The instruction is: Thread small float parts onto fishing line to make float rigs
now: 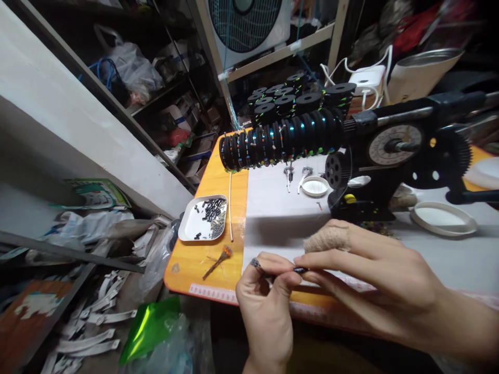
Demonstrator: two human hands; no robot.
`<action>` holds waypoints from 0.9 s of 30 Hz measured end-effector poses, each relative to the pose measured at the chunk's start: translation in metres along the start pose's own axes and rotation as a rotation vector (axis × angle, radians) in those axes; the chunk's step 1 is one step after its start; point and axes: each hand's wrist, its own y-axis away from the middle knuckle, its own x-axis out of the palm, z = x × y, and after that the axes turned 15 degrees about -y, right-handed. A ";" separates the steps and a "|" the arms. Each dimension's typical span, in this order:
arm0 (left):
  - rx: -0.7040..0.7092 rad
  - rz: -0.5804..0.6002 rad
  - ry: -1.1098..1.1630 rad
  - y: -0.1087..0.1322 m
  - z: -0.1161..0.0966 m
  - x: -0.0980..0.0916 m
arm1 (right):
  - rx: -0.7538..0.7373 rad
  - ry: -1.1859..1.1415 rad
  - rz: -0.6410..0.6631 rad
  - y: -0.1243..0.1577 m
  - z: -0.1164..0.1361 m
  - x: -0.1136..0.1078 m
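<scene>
Glossy black piece [300, 270], perhaps plastic, rough cloth finger wrap [328, 239], smooth white tray [190, 226]

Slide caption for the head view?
Left hand and right hand meet at a small black piece, white tray at left.

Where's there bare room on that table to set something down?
The white sheet has a partly shadowed bare patch between the left hand and two white-stemmed tufts. Another on the orange tabletop lies between the rectangular tray and ring-covered roller. Crowded: around the machine's base, where coloured bits lie.

No legible text, dial [382, 144] markings unreadable, pink strip [212, 293] marks blurred
</scene>
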 end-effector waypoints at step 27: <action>-0.310 0.281 -0.365 -0.002 -0.040 -0.013 | -0.341 0.776 -0.097 -0.065 -0.036 -0.079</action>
